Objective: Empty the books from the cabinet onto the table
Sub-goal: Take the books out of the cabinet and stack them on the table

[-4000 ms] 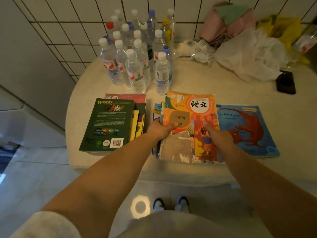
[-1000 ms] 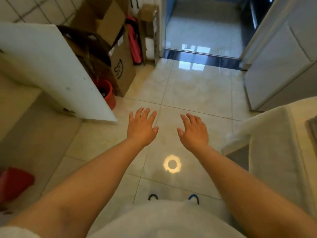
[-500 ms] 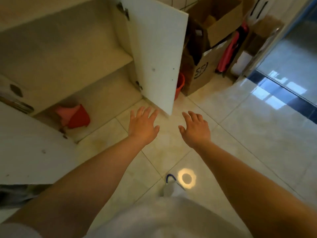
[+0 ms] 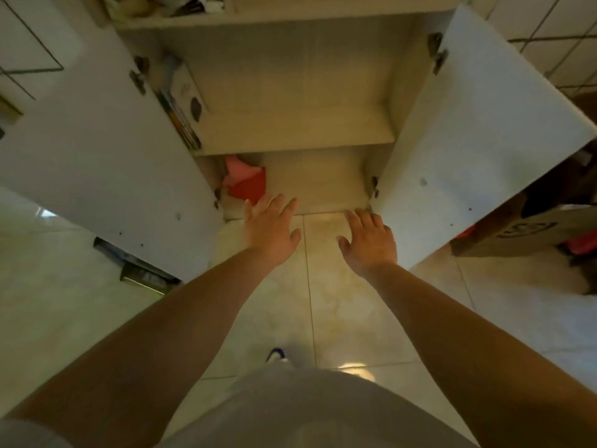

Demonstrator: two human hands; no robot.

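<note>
Two bare hands reach forward over the pale glossy floor tiles (image 4: 339, 305) toward the open white cabinet (image 4: 290, 92), and neither holds anything. The left hand (image 4: 271, 234) is spread wide, palm down, with straight fingers fanned toward the cabinet's bottom compartment; its fingertips overlap the lower front edge in the view, though whether they touch it cannot be told. The right hand (image 4: 368, 244) is likewise flat and loosely spread, thumb out to the inside, hovering just beside the bottom corner of the right-hand white cabinet door (image 4: 468, 140).

Both doors stand swung wide, the left-hand white cabinet door (image 4: 97, 156) angled out toward the left. On the middle shelf (image 4: 290, 134), a small row of thin books (image 4: 181, 105) stands upright on edge, pressed against the left inner wall. Their long axes run roughly up and down the shelf space and their coloured spines face forward; the set leans slightly against the wall. The pale cover of the innermost book faces the shelf's open middle. The books are well apart from both hands.

In the bottom compartment, at its left, lies a crumpled red and pink cloth-like object (image 4: 245, 182), just beyond the left hand. A brown cardboard box (image 4: 523, 231) with a dark printed logo sits on the floor behind the right door. Blurred clutter shows along the top shelf.
</note>
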